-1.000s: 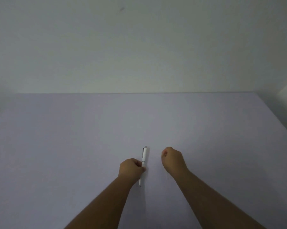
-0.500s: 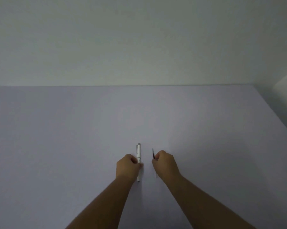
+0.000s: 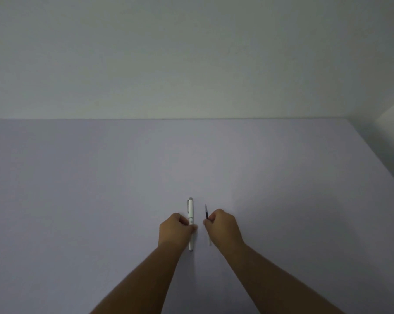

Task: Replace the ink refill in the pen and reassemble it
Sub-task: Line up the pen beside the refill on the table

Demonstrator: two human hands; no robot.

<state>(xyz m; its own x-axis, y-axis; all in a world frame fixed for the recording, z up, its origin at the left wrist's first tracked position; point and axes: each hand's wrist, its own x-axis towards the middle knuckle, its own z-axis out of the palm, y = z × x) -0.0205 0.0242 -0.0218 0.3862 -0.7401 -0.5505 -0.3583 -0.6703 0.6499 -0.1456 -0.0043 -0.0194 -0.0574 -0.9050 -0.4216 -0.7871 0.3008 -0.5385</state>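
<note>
A white pen (image 3: 190,211) with a silver clip lies lengthwise on the pale lilac table (image 3: 100,189), its capped end pointing away from me. My left hand (image 3: 175,230) is closed around the pen's middle, thumb against the barrel. A thin ink refill (image 3: 206,213), dark near its far tip and pale at the near end, runs parallel to the pen a little to its right. My right hand (image 3: 223,227) pinches the refill at its middle. The two hands are a few centimetres apart.
A plain white wall (image 3: 191,64) rises behind the table's far edge. The table's right edge (image 3: 377,159) slants toward me, with a white surface beyond it at the far right.
The refill's tip, hidden one second ago, now sticks out of my right hand. Both hands have drawn slightly closer together beside the pen.
</note>
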